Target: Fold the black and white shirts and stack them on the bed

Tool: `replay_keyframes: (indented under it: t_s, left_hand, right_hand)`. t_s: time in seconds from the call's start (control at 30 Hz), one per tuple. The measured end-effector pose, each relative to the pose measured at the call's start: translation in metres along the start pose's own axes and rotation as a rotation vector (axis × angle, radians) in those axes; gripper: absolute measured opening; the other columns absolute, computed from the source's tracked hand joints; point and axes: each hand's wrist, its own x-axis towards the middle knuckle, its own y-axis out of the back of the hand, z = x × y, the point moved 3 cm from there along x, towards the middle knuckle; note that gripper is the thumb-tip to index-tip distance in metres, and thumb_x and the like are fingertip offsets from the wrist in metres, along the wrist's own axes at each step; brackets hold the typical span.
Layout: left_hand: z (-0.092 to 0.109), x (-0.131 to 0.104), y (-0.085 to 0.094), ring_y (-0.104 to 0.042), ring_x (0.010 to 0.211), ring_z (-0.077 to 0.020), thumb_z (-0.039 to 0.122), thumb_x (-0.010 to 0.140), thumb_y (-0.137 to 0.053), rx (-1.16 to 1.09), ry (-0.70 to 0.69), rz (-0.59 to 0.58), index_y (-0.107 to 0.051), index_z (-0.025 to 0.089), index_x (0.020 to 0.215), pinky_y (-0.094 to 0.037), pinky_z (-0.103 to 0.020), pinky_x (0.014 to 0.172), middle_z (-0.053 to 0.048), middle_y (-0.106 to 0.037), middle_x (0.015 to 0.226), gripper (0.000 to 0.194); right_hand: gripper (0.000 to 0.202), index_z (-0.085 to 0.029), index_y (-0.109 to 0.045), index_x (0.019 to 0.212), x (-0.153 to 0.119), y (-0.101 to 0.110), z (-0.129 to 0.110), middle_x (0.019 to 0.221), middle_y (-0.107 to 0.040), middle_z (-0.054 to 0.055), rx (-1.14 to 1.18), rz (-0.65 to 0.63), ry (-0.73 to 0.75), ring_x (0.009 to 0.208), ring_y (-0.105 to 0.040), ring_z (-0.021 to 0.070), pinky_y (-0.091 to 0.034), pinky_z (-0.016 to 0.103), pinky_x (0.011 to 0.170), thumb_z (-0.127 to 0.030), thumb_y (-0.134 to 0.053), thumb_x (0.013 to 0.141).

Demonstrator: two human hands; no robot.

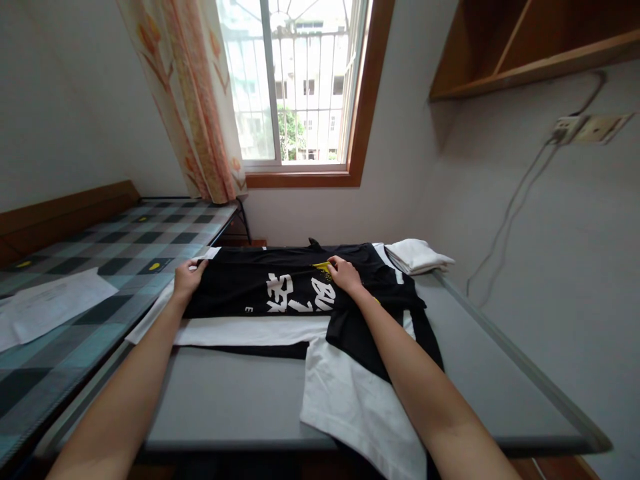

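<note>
A black T-shirt [235, 290] with white lettering and a yellow patch lies partly folded over on the grey table [240, 393]. My left hand [189, 277] pinches its edge at the left end. Further along the same fold, my right hand [345, 275] is closed on the cloth beside the yellow patch. White cloth [355, 393] shows beneath the black shirt, with a sleeve-like part spread toward the table's near edge. More black cloth lies under and behind it; I cannot tell how many garments are layered.
A folded white cloth [417, 256] rests at the table's far right. To the left stands a bed with a checked mattress [155, 233] and papers [60, 303] on it. A curtained window [310, 100] is ahead. A cable [510, 213] hangs from the right wall's socket.
</note>
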Motion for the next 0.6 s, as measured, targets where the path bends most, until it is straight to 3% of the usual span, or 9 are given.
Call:
replay_keyframes:
  t_s: [0.1,0.17,0.27,0.37,0.47,0.6]
  left_hand:
    - [-0.009,0.005,-0.004,-0.066,0.077,-0.0266,0.047,0.071,-0.062,0.062,0.027,-0.009,-0.056,0.019,0.059,-0.05,-0.03,0.067,-0.006,-0.062,0.058,0.031]
    - [-0.011,0.005,-0.007,-0.066,0.072,-0.0239,0.049,0.071,-0.062,0.009,0.041,-0.067,-0.062,0.017,0.072,-0.05,-0.029,0.064,-0.004,-0.062,0.06,0.032]
    - [-0.012,0.002,-0.011,-0.062,0.062,-0.0187,0.051,0.065,-0.068,-0.105,0.048,-0.202,-0.065,0.015,0.101,-0.047,-0.025,0.057,-0.001,-0.062,0.064,0.051]
    - [-0.012,0.001,-0.01,-0.06,0.061,-0.0175,0.049,0.059,-0.073,-0.069,0.012,-0.277,-0.067,0.014,0.103,-0.046,-0.025,0.055,-0.001,-0.061,0.065,0.057]
    - [-0.009,0.001,-0.006,-0.063,0.067,-0.0201,0.044,0.065,-0.068,0.056,-0.056,-0.193,-0.07,0.014,0.097,-0.047,-0.026,0.06,-0.004,-0.065,0.07,0.044]
    - [-0.001,-0.001,-0.002,-0.067,0.08,-0.0245,0.042,0.078,-0.059,0.244,-0.121,-0.056,-0.069,0.016,0.104,-0.047,-0.029,0.069,-0.009,-0.071,0.084,0.038]
  right_hand:
    - [0.032,-0.027,-0.061,0.122,-0.005,0.001,-0.006,0.111,-0.071,0.009,-0.113,-0.013,-0.005,0.1,-0.067,0.0256,-0.047,0.034,0.083,-0.036,-0.044,0.096]
    - [0.033,-0.028,-0.059,0.124,-0.008,0.002,-0.009,0.112,-0.071,0.01,-0.153,-0.023,-0.001,0.1,-0.067,0.0259,-0.047,0.034,0.083,-0.036,-0.042,0.097]
    - [0.036,-0.029,-0.057,0.128,-0.01,0.004,-0.01,0.114,-0.071,0.009,-0.172,-0.031,0.01,0.1,-0.067,0.0259,-0.047,0.035,0.083,-0.036,-0.04,0.098]
    - [0.035,-0.03,-0.058,0.126,-0.01,0.005,-0.01,0.114,-0.071,0.008,-0.181,-0.04,0.022,0.099,-0.067,0.0258,-0.047,0.034,0.082,-0.037,-0.039,0.098]
    - [0.034,-0.029,-0.061,0.121,-0.01,0.003,-0.01,0.112,-0.071,0.008,-0.21,-0.042,0.018,0.097,-0.068,0.025,-0.047,0.033,0.079,-0.038,-0.037,0.099]
    - [0.033,-0.027,-0.059,0.122,-0.011,-0.003,-0.01,0.113,-0.069,0.009,-0.267,-0.013,0.04,0.098,-0.066,0.0232,-0.047,0.031,0.08,-0.036,-0.036,0.1]
